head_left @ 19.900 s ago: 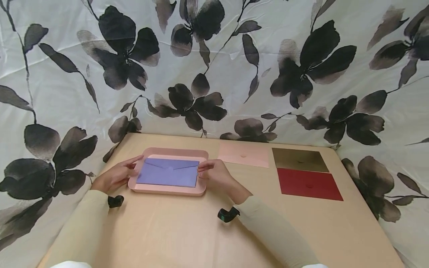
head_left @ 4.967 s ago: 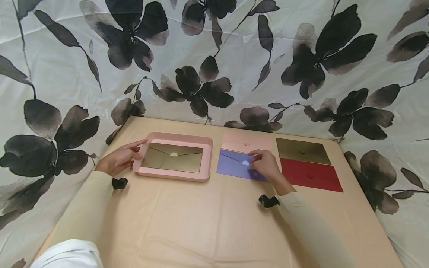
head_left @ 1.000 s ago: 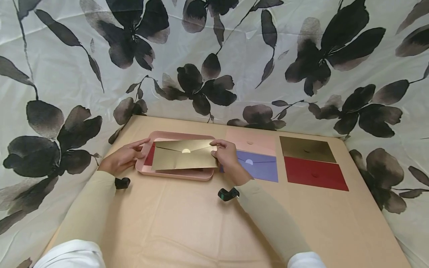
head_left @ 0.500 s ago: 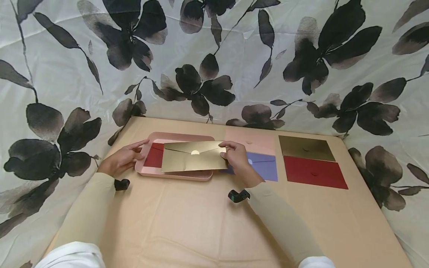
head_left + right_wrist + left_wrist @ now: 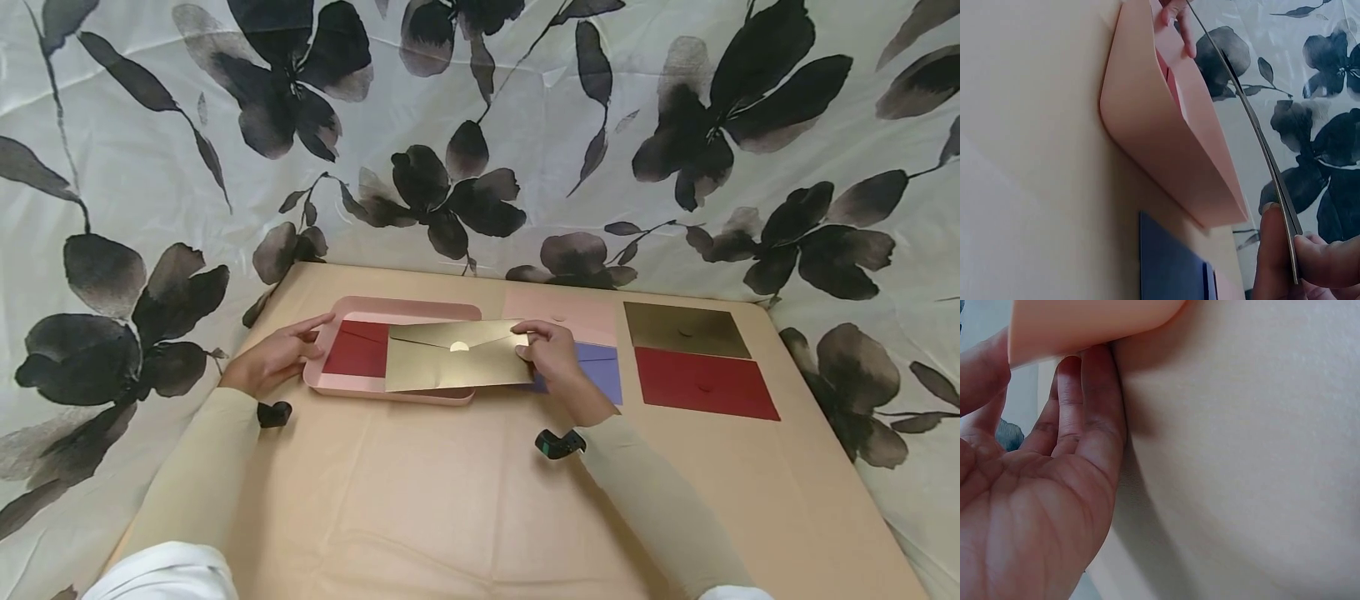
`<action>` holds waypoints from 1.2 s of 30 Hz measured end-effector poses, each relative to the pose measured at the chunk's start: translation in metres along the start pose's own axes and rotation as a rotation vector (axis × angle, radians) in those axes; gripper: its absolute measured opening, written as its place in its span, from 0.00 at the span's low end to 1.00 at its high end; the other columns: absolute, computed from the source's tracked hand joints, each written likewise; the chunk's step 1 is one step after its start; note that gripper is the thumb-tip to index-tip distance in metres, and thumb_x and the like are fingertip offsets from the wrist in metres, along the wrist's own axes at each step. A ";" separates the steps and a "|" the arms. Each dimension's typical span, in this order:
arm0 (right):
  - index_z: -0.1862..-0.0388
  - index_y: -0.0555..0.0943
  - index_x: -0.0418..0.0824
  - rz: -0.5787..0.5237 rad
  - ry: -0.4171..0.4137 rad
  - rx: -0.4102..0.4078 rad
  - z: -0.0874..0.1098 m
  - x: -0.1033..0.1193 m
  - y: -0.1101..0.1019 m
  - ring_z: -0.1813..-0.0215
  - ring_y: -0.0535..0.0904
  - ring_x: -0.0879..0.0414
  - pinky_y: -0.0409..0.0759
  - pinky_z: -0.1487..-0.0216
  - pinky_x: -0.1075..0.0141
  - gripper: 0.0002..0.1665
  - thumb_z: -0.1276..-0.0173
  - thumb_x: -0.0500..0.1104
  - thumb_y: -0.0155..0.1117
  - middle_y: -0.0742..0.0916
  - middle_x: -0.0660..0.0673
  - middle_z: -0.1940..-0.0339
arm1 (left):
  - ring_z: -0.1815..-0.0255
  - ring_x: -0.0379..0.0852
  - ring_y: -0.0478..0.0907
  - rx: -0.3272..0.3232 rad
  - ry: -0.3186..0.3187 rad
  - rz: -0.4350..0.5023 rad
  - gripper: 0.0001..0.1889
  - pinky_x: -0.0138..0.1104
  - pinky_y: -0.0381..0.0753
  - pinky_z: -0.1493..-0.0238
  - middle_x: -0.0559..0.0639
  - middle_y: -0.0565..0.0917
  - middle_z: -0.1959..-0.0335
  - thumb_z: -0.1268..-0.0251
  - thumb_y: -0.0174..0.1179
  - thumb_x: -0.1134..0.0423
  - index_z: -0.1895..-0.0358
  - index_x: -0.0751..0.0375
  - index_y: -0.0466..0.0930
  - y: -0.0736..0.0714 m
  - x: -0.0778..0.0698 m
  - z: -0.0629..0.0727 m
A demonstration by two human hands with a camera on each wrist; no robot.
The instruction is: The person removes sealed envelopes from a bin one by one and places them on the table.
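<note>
My right hand (image 5: pixel 558 358) pinches a gold envelope (image 5: pixel 442 367) by its right edge, thumb in front. The envelope hangs tilted over the right part of a pink tray (image 5: pixel 390 396), reaching past its right rim. In the right wrist view the envelope (image 5: pixel 1263 147) shows edge-on, clear above the tray (image 5: pixel 1141 125). A red envelope (image 5: pixel 354 354) lies in the tray, its right part hidden by the gold one. My left hand (image 5: pixel 270 358) holds the tray's left end, with the thumb at the rim and fingers against its underside in the left wrist view.
Right of the tray lie a blue envelope (image 5: pixel 602 375), partly covered by the right hand, and a light pink envelope (image 5: pixel 596 317) behind it. Farther right are a dark gold envelope (image 5: pixel 686 329) and another red envelope (image 5: pixel 705 387). A floral cloth (image 5: pixel 555 150) hangs behind the table.
The right hand has lifted the gold envelope out of the tray and moved it rightward, uncovering more of the red envelope. Earlier, it set the blue envelope on the table. The left hand stays.
</note>
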State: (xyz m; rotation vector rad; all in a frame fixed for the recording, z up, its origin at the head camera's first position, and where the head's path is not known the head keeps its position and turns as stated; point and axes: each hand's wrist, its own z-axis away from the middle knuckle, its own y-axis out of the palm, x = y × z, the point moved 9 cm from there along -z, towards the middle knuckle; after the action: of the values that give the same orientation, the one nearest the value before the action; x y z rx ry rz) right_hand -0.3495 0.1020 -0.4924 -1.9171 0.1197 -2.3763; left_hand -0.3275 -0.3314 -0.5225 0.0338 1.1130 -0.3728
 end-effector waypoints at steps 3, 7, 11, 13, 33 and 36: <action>0.46 0.86 0.34 0.006 0.004 0.004 0.002 -0.001 -0.007 0.68 0.75 0.56 0.73 0.71 0.67 0.19 0.34 0.24 0.65 0.77 0.53 0.76 | 0.15 0.66 0.45 0.012 0.005 -0.005 0.41 0.58 0.53 0.17 0.67 0.36 0.14 0.22 0.49 0.68 0.14 0.42 0.40 0.001 -0.001 0.000; 0.44 0.85 0.33 0.017 0.003 0.013 0.006 0.000 -0.014 0.71 0.70 0.56 0.68 0.72 0.67 0.19 0.33 0.25 0.64 0.73 0.54 0.79 | 0.14 0.66 0.42 0.013 -0.003 -0.005 0.41 0.59 0.50 0.17 0.68 0.33 0.14 0.21 0.50 0.68 0.14 0.42 0.40 -0.001 0.001 -0.001; 0.44 0.85 0.33 0.020 0.000 0.025 0.007 -0.002 -0.022 0.73 0.66 0.57 0.65 0.74 0.67 0.19 0.33 0.25 0.65 0.70 0.55 0.79 | 0.14 0.66 0.42 0.012 -0.011 0.001 0.41 0.58 0.51 0.17 0.67 0.32 0.13 0.21 0.50 0.68 0.14 0.41 0.40 -0.001 0.002 -0.001; 0.44 0.85 0.33 0.024 -0.001 0.026 0.007 -0.004 -0.027 0.74 0.64 0.58 0.64 0.75 0.68 0.19 0.34 0.25 0.66 0.70 0.55 0.80 | 0.14 0.66 0.42 0.012 -0.011 -0.001 0.41 0.58 0.52 0.17 0.67 0.33 0.13 0.21 0.50 0.68 0.14 0.41 0.40 -0.001 0.002 -0.001; 0.40 0.83 0.32 0.124 0.028 0.004 0.019 -0.019 -0.083 0.75 0.60 0.59 0.61 0.76 0.67 0.20 0.31 0.28 0.65 0.68 0.56 0.81 | 0.14 0.65 0.44 -0.014 -0.039 -0.041 0.41 0.56 0.56 0.18 0.66 0.35 0.13 0.21 0.49 0.68 0.14 0.39 0.41 -0.001 0.003 -0.001; 0.39 0.82 0.32 0.139 0.033 0.004 0.021 -0.021 -0.092 0.75 0.60 0.60 0.61 0.76 0.67 0.20 0.30 0.29 0.66 0.67 0.57 0.81 | 0.14 0.65 0.43 -0.013 -0.036 -0.040 0.41 0.56 0.56 0.17 0.67 0.35 0.13 0.21 0.49 0.68 0.14 0.39 0.40 -0.002 0.004 -0.003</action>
State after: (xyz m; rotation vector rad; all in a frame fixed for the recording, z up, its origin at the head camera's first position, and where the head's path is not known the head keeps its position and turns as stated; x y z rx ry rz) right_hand -0.3260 0.1955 -0.4982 -1.8046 0.2422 -2.3161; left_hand -0.3286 -0.3335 -0.5270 -0.0063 1.0820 -0.4002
